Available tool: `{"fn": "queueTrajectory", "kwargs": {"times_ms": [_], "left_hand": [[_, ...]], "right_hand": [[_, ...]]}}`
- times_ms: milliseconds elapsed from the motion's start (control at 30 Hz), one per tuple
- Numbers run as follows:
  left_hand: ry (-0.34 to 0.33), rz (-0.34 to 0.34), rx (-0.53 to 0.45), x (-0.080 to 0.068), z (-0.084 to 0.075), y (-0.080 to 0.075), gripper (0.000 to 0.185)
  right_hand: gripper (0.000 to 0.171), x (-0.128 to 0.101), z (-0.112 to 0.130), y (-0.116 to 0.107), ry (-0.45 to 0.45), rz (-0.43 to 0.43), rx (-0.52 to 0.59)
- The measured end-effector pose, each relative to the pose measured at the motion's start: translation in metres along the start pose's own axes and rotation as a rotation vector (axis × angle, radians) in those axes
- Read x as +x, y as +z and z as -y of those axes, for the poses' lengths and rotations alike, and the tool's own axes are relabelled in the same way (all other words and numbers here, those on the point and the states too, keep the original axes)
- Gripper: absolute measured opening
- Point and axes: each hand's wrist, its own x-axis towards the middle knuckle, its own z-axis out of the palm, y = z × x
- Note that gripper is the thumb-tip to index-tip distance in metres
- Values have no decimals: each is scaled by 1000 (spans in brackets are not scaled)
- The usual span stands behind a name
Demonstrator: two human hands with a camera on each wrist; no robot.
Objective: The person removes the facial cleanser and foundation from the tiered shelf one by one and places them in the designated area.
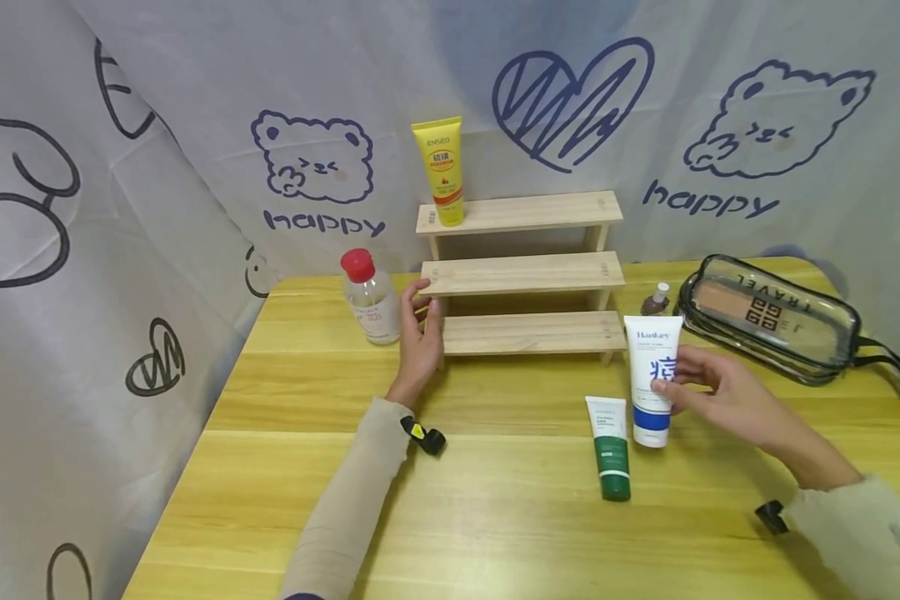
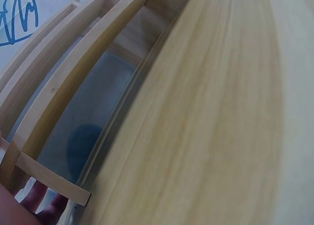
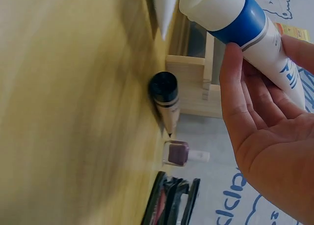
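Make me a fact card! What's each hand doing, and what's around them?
Left hand: grips left end of three-step pale wooden rack
Right hand: holds blue-banded white plastic tube
Top step: yellow plastic tube
Left of rack: red-capped clear plastic bottle
Right of rack: small dark white-capped bottle; clear plastic pouch with black trim
Near right hand: green-and-white plastic tube

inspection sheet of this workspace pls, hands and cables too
Surface: wood-grain table, no spill seen
Job's things: white Hankey tube, held cap down; three-tier wooden shelf with yellow ENSEO tube on top tier
Clutter: green-and-white tube, nail polish bottle, clear TRAVEL pouch, red-capped bottle, dark-capped tube
Left hand: holds shelf's left end
Right hand: holds white Hankey tube
Cables: nothing seen
Surroundings: pale curtain with printed drawings
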Motion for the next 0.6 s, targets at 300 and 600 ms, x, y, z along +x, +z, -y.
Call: {"fn": "queueTrajectory", "kwargs": {"times_ms": [300,600], "left_hand": [[8,3,3,2,-2,0,41],[6,-9,10,1,0,1,41]], "right_hand": [[65,-14,-14,8,8,59,36],[55,-25,-27,12,17,157,73]]}}
